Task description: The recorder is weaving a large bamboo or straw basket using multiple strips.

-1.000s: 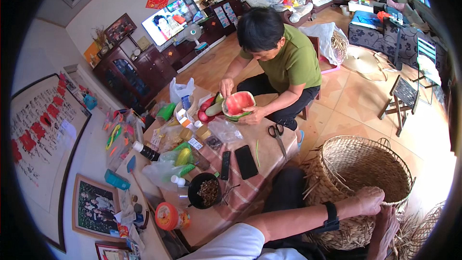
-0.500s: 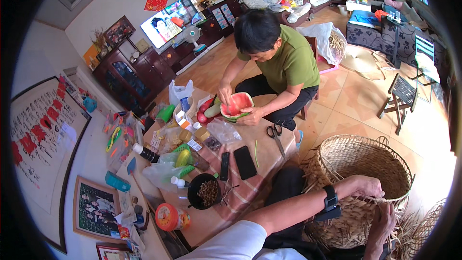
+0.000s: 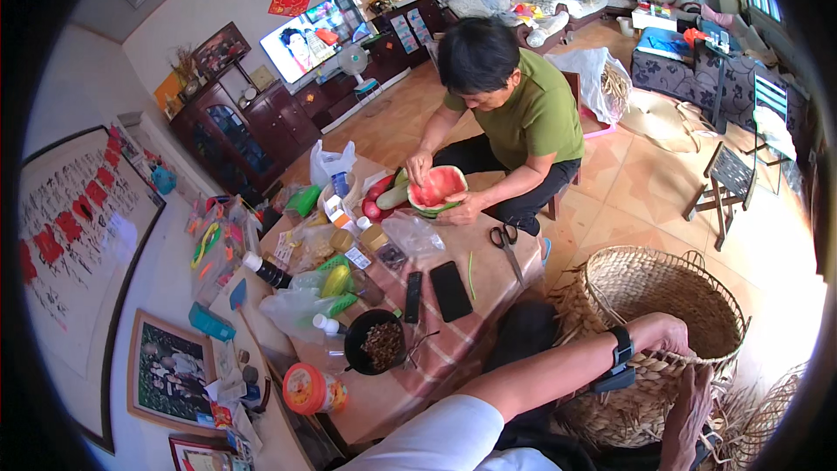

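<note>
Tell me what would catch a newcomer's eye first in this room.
Probably the cut watermelon, bright red, held by the person in the green shirt at the table's far end. Next, the big woven basket on the floor at right, its near rim under the wearer's left hand.

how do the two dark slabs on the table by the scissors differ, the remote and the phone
The remote is narrow and long; the phone is broader, with a plain glossy face. The remote lies nearer the black bowl, the phone nearer the scissors. Both are black, lie flat side by side on the checked tablecloth, and neither is touched.
</note>
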Demonstrator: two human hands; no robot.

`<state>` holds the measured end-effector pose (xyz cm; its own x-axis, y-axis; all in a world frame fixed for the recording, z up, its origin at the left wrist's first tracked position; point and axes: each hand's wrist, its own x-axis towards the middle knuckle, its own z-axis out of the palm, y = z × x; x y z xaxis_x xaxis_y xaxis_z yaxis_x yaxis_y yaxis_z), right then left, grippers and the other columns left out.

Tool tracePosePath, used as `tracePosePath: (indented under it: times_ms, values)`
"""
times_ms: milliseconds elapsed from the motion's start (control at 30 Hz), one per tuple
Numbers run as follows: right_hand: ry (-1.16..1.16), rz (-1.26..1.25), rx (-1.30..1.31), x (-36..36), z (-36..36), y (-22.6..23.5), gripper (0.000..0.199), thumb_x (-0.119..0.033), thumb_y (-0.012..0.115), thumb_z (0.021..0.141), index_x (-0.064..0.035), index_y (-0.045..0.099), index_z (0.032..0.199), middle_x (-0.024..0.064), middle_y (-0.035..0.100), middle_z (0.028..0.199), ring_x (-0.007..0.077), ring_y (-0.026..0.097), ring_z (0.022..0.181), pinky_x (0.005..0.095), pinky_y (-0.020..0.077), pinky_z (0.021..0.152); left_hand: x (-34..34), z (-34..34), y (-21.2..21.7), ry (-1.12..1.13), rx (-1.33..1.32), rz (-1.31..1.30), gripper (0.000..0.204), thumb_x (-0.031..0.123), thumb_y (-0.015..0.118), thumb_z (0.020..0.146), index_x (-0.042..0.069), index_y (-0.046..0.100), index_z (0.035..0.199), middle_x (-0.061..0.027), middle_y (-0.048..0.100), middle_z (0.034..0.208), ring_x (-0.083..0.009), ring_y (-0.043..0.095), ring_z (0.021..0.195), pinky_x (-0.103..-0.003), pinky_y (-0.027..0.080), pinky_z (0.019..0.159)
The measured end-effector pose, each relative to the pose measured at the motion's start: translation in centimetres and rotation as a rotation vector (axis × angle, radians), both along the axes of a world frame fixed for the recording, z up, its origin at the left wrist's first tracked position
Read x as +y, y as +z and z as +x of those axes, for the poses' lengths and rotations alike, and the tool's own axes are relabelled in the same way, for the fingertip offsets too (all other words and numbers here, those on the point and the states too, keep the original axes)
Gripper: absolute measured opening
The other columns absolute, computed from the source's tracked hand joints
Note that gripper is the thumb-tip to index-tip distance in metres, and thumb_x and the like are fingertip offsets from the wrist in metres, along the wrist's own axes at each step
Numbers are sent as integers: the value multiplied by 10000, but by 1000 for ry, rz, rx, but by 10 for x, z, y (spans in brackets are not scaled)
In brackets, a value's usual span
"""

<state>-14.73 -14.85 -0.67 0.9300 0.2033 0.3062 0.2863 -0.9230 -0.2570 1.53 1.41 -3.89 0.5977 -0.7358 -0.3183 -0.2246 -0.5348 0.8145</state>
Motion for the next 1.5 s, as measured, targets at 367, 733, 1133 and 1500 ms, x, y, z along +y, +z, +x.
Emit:
tracePosePath:
  times_ms: [367, 733, 1133, 1500]
  values:
    - [-27, 190, 24, -21, -21, 3, 300, 17, 615, 926, -53, 636, 1217, 199, 612, 1100, 427, 654, 928, 505, 505, 739, -8, -13, -4, 139, 465, -168, 271, 267, 788, 832, 53, 678, 706, -11, 537, 612, -166, 469, 537, -393, 366, 509]
    - [-66, 36, 28, 3, -9, 22, 270, -13, 641, 942, -73, 687, 1201, 168, 598, 1003, 377, 670, 843, 469, 503, 666, 0, -8, -12, 89, 390, -187, 313, 205, 753, 867, 20, 587, 675, 5, 376, 620, -151, 342, 594, -388, 325, 538]
    - [-11, 234, -26, -6, 9, 1, 116, -80, 665, 951, -49, 666, 1063, 184, 580, 958, 416, 632, 845, 511, 467, 675, 16, -31, 30, 302, 416, -324, 260, 175, 739, 823, -23, 625, 699, -18, 495, 594, -131, 434, 576, -372, 381, 523]
    - [47, -61, 381, -8, -30, 103, 419, 19, 564, 992, -55, 638, 1398, 266, 676, 1196, 441, 689, 929, 500, 544, 754, 6, -27, -10, 339, 363, -460, 243, 179, 837, 753, 0, 761, 899, -25, 698, 719, -123, 592, 646, -324, 448, 578]
